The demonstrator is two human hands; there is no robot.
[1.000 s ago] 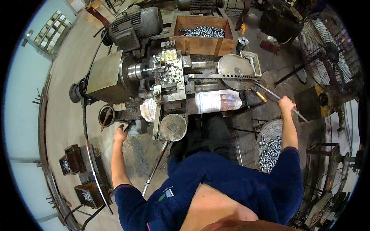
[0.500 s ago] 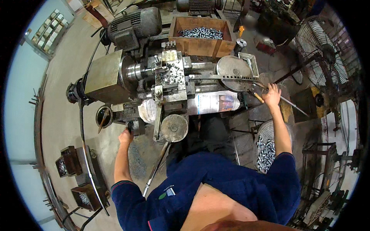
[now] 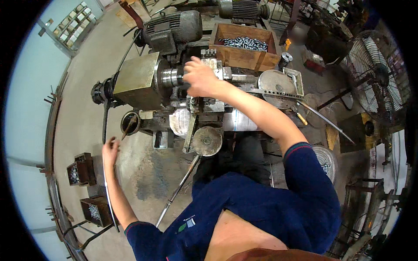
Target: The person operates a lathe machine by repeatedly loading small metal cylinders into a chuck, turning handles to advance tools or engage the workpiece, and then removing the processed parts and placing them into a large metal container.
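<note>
A lathe-like machine stands in front of me, with a metal headstock box (image 3: pixel 135 80), a shiny round spindle nose (image 3: pixel 170 77) and a tool carriage (image 3: pixel 213 64). My right hand (image 3: pixel 201 79) is over the carriage beside the spindle nose. Its fingers are bent, and whatever lies between them is hidden. My left hand (image 3: pixel 111 151) is beside a long metal lever (image 3: pixel 108 191) that hangs down from the machine's left end. The fingers of that hand point upward, somewhat apart. A small square metal tray (image 3: pixel 163 139) sits at the machine's near left edge.
Behind the carriage is a wooden box (image 3: pixel 246 56) of small metal parts. A round plate (image 3: pixel 207 141) and a rod (image 3: pixel 178 187) project toward me. Small bins (image 3: pixel 96 212) stand at left. To the right are a wire basket (image 3: pixel 325 163), a steel bar (image 3: pixel 326 119) and a fan (image 3: pixel 376 74).
My right hand has left the bar and handle at right and come across to the carriage. My left hand has moved from the small tray leftward to the lever. The view has shifted slightly.
</note>
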